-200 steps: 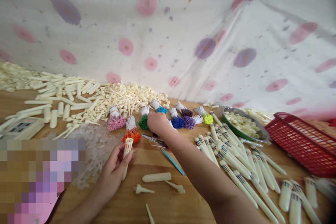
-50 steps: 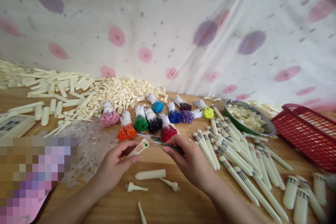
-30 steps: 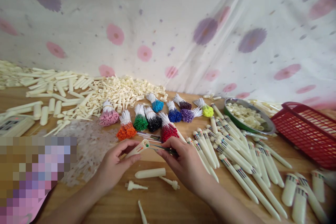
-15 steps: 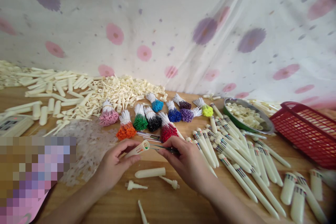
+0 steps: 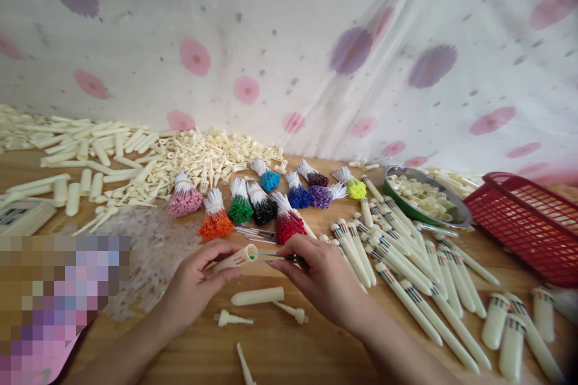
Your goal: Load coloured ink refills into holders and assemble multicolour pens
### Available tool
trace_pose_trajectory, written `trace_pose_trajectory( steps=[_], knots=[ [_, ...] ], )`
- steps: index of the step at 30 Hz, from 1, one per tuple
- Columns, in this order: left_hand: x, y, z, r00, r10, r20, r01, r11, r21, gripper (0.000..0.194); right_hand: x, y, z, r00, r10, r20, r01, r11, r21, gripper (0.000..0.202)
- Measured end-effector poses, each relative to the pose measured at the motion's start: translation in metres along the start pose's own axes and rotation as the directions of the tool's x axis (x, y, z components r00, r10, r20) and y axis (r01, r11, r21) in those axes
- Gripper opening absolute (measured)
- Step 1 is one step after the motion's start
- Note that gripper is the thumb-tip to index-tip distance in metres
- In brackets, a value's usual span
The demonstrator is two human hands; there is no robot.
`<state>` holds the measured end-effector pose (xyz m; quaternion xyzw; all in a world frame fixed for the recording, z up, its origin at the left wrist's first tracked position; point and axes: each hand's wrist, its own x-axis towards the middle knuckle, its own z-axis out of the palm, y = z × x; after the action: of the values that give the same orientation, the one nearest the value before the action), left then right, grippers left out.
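My left hand point(image 5: 201, 283) is closed round a cream pen barrel point(image 5: 235, 258), its open end facing right with a bit of green and orange showing in it. My right hand point(image 5: 316, 277) pinches dark tweezers point(image 5: 289, 258), whose tips point left, just off the barrel's mouth. Below the hands lie a cream tube point(image 5: 257, 296), two small nozzle-shaped parts point(image 5: 232, 318) and a thin cream cone point(image 5: 244, 364). Behind the hands stand bundles of refills, among them red point(image 5: 290, 225), orange point(image 5: 215, 225) and green point(image 5: 240, 207). A few loose refills point(image 5: 255, 234) lie beside them.
Many cream pens point(image 5: 401, 264) lie at the right, near a red basket point(image 5: 528, 228) and a green-rimmed bowl point(image 5: 463, 216) of cream parts. Piles of cream parts point(image 5: 198, 153) spread along the back left. Clear plastic pieces point(image 5: 144, 271) and a pixelated object point(image 5: 58, 313) are at the left.
The tweezers' tips have drawn slightly right, away from the barrel's mouth. The barrel has tilted a little, and the whole view has shifted slightly.
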<state>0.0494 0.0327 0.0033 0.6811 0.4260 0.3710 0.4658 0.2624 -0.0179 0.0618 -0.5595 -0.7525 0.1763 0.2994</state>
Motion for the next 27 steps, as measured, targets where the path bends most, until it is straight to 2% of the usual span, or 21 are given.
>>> trace_pose_trajectory(
  steps=[10,19,27],
  knots=[
    [-0.001,0.0,-0.002,0.999,0.035,0.031,-0.037,0.998,0.054,0.024,0.001,0.003,-0.002,1.0,-0.02,0.013,0.02,1.0,-0.012,0.016],
    [-0.002,0.02,-0.005,0.96,-0.016,0.279,-0.005,0.997,0.075,0.031,0.0,0.014,-0.009,0.982,-0.173,0.071,0.174,0.985,-0.006,0.013],
    [-0.001,0.026,-0.007,0.929,-0.008,0.371,-0.016,0.998,0.061,0.031,-0.001,0.009,-0.011,0.956,-0.29,0.031,0.292,0.953,-0.08,0.019]
  ],
)
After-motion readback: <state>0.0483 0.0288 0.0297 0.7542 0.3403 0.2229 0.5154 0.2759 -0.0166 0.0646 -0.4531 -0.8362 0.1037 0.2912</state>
